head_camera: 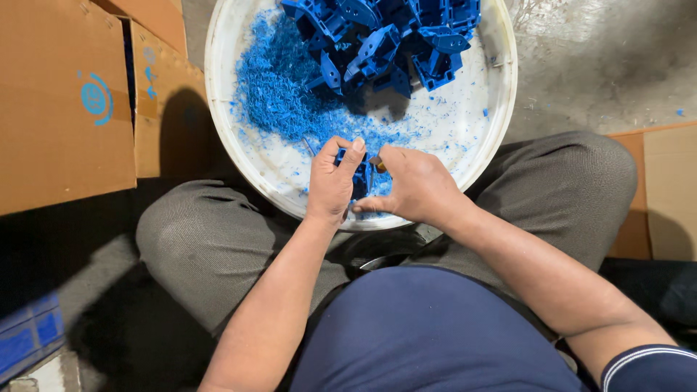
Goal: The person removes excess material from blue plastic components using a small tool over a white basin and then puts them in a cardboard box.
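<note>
Grey concrete floor (602,65), brown cardboard boxes (65,101) at the left. Left hand (332,181) fingers clamped on a small blue plastic part (359,173), right hand (415,187) pinching a thin tool (375,162) against it. Below, a round white plastic basin (218,87) with blue shavings (279,87) and piled blue plastic parts (392,40).

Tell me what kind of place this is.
Probably a small plastics workshop, worked from the floor. A white basin holds blue moulded plastic parts and blue shavings; cardboard cartons stand beside it on bare concrete.
</note>
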